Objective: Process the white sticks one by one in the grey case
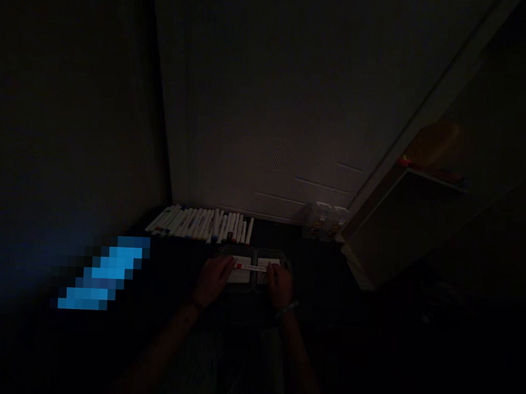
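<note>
A white marker with a red band [252, 268] lies level between my two hands. At its left end are the closed fingers of my left hand [218, 275]. My right hand [279, 283] pinches the other end. Directly beneath is a clear plastic box [253, 286], opened into two halves, with white cards or paper [241, 277] inside. Behind and to the left, several white markers [196, 223] with differently coloured ends lie side by side in a row. Dim light hides the finer details of the fingertips.
Two clear plastic packs [325, 222] stand against the pale panel [266, 121] at the back right. A shelf unit [388, 225] rises on the right, with an orange-yellow object [433, 143] on top. A pixelated blue glowing patch [105, 274] shows at left.
</note>
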`<control>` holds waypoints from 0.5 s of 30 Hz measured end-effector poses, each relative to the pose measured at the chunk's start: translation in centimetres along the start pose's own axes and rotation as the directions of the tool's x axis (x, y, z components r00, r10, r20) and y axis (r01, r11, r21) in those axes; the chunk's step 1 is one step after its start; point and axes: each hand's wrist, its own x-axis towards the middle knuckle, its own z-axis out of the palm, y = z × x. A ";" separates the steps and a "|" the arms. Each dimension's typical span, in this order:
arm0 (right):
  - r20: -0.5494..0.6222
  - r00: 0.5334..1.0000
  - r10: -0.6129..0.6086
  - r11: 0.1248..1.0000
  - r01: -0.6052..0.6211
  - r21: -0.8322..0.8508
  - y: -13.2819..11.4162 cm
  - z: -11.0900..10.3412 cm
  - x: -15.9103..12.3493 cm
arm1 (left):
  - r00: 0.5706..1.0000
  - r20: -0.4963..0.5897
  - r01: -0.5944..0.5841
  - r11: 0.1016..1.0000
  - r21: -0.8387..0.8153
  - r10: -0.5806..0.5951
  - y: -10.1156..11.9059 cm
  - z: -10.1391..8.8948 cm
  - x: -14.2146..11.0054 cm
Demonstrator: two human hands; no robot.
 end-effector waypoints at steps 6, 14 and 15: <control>0.007 1.000 0.010 1.000 -0.010 0.013 0.0 -0.1 0.0 | 1.000 0.001 0.002 1.000 -0.025 -0.002 0.3 -0.2 0.1; -0.008 1.000 0.026 0.999 -0.026 0.027 0.0 -0.1 0.0 | 1.000 0.001 0.023 0.998 -0.056 -0.023 0.7 -0.5 0.1; -0.012 1.000 0.026 0.999 -0.026 0.029 0.0 -0.1 0.0 | 1.000 0.006 0.021 0.998 -0.059 -0.021 0.8 -0.5 0.1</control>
